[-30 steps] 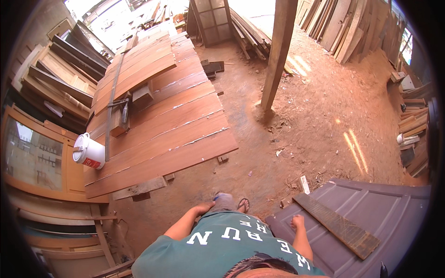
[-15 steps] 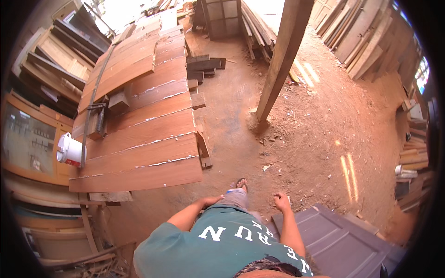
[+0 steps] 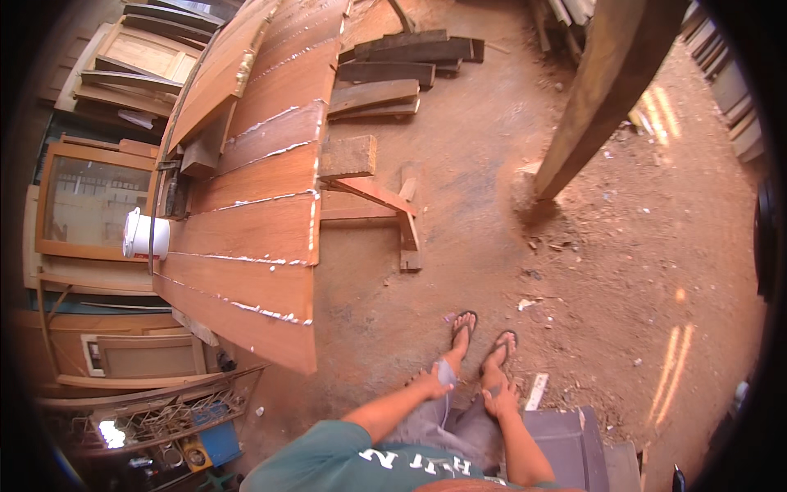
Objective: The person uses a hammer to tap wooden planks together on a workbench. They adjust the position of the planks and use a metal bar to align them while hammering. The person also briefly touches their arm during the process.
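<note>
My left hand (image 3: 428,384) rests on my left knee with its fingers spread and nothing in them. On my other knee lies my right hand (image 3: 502,399), also open and holding nothing. To the left stands a work surface of reddish-brown wooden boards (image 3: 246,238) laid side by side, with white foamy filler squeezed out along the seams. A white bucket (image 3: 149,236) is at its left edge, beside a long metal bar clamp (image 3: 166,139). A wooden block (image 3: 205,149) sits under the raised boards. Neither hand touches these boards.
A wooden post (image 3: 607,98) rises from the dirt floor ahead to the right. Dark offcut planks (image 3: 393,70) and a wooden trestle leg (image 3: 408,238) stick out beside the boards. A grey panel (image 3: 561,439) lies close at my right. Framed doors (image 3: 98,197) lean at the left.
My view has dropped lower and shifted left, closer to the boards. Both hands have come down onto my knees, and both feet now show in front of me.
</note>
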A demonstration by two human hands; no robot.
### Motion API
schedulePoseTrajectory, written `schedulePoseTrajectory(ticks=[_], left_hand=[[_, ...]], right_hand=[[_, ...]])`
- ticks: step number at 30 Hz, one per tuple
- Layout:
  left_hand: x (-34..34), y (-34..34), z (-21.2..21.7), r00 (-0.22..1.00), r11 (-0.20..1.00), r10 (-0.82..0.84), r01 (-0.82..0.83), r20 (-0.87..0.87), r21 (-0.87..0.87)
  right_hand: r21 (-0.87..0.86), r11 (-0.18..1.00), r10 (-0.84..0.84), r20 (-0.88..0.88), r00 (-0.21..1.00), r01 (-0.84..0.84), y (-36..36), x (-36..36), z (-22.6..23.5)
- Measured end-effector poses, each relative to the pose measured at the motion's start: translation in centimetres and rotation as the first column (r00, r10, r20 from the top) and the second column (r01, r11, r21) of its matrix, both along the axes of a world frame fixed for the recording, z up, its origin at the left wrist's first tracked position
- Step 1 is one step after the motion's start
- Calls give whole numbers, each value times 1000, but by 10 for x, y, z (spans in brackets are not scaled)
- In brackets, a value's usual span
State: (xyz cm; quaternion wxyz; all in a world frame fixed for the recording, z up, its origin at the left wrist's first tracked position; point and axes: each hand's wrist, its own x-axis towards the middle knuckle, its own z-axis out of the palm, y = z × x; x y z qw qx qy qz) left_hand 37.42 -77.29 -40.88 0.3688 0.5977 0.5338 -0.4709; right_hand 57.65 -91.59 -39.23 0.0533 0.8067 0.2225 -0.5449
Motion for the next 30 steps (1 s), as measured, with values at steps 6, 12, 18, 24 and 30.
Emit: schedulePoseTrajectory(ticks=[6,12,18,24,30], left_hand=[[24,-3,-7,988,977,141,-129,-58,171],[40,-5,-10,976,982,154,-133,-155,136],[48,2,-16,977,984,150,-132,-150,121],[54,15,-21,982,987,117,-97,-151,131],[63,31,-11,986,986,139,-130,-91,101]], right_hand=[[-28,999,38,70,997,-36,-7,24,-45],[-56,997,61,30,998,-60,12,43,-40],[-28,997,75,68,995,-74,14,46,-53],[-34,995,92,64,994,-90,33,61,-54],[-57,992,110,-1,994,-110,45,81,-50]])
